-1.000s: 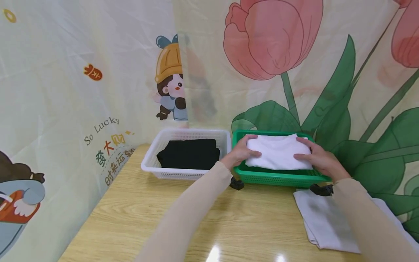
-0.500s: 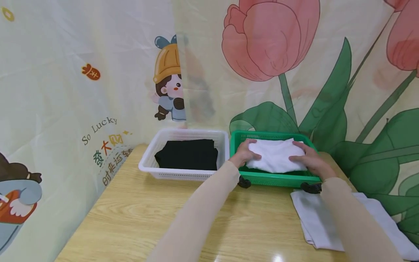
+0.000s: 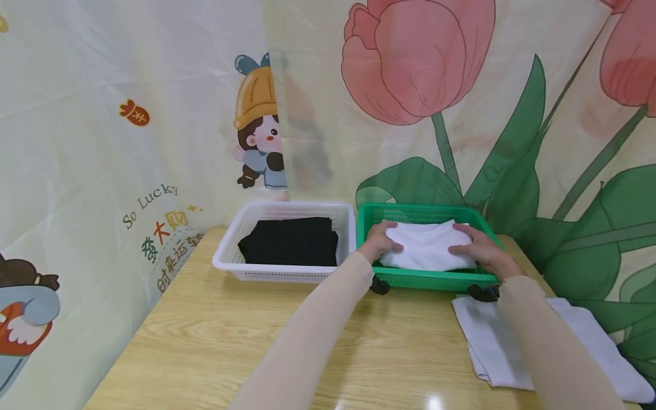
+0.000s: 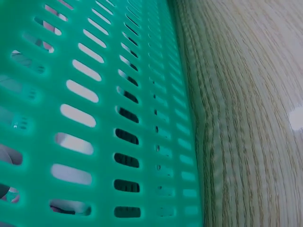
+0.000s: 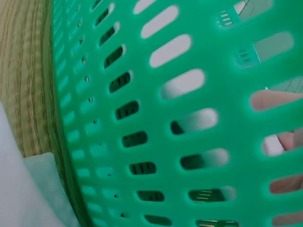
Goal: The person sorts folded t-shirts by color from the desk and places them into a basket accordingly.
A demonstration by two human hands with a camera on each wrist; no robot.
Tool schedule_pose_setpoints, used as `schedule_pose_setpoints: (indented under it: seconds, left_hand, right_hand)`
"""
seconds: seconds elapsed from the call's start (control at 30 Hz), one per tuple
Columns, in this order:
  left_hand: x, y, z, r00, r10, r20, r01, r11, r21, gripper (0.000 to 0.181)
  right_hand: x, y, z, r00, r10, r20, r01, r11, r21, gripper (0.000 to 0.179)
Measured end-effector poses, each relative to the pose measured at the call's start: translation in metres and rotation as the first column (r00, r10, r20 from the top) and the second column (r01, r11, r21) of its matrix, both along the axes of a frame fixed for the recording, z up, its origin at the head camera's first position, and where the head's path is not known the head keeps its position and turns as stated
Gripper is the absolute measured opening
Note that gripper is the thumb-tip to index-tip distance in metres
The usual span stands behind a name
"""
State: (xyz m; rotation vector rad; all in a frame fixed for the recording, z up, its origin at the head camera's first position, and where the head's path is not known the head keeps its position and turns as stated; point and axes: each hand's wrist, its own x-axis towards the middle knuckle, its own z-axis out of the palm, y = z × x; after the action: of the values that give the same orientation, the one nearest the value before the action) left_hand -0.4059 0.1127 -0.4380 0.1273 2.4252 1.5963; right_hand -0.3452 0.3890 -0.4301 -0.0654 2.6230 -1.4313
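Observation:
A folded white cloth [image 3: 426, 246] lies inside the green basket [image 3: 425, 279], held at both ends. My left hand [image 3: 379, 241] grips its left end, thumb on the near side and fingers toward the back. At the other end, my right hand [image 3: 484, 249] holds the cloth in much the same way. Both wrist views are mostly filled by the perforated green basket wall [image 4: 102, 113]. White fabric shows through its slots, and fingers [image 5: 277, 100] of the right hand appear behind it in the right wrist view.
Left of the green basket stands a white basket [image 3: 287, 274] with a folded black cloth [image 3: 289, 242] in it. Another folded white cloth [image 3: 492, 341] lies on the wooden table [image 3: 215, 341] at the right, partly under the right forearm. A printed curtain [image 3: 318, 114] hangs behind the baskets.
Both hands have lowered the white cloth a little into the green basket. In the last half second they have stayed nearly still, while the head view has shifted slightly.

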Motion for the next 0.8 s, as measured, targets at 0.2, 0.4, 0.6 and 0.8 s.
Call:
schedule_pose_setpoints:
  seconds: [0.2, 0.4, 0.6, 0.8]
  left_hand:
    - [0.011, -0.005, 0.007, 0.999, 0.018, -0.026, -0.018, 1.000, -0.015, 0.072]
    - [0.016, -0.007, 0.010, 1.000, 0.004, -0.029, -0.006, 0.999, -0.051, 0.070]
    - [0.009, -0.006, 0.008, 0.999, -0.013, -0.034, 0.009, 0.995, -0.102, 0.071]
    - [-0.002, 0.000, 0.001, 1.000, 0.009, -0.015, -0.011, 0.989, -0.149, 0.075]
  right_hand:
    - [-0.003, -0.002, -0.002, 0.999, 0.037, 0.017, -0.037, 0.999, 0.015, 0.089]
    - [-0.005, -0.002, -0.003, 0.998, 0.054, 0.029, -0.055, 0.998, 0.027, 0.089]
    - [-0.006, 0.000, -0.004, 0.998, 0.051, 0.034, -0.051, 0.999, 0.010, 0.088]
    - [-0.007, 0.001, -0.007, 0.999, 0.037, 0.038, -0.037, 0.999, -0.004, 0.083]
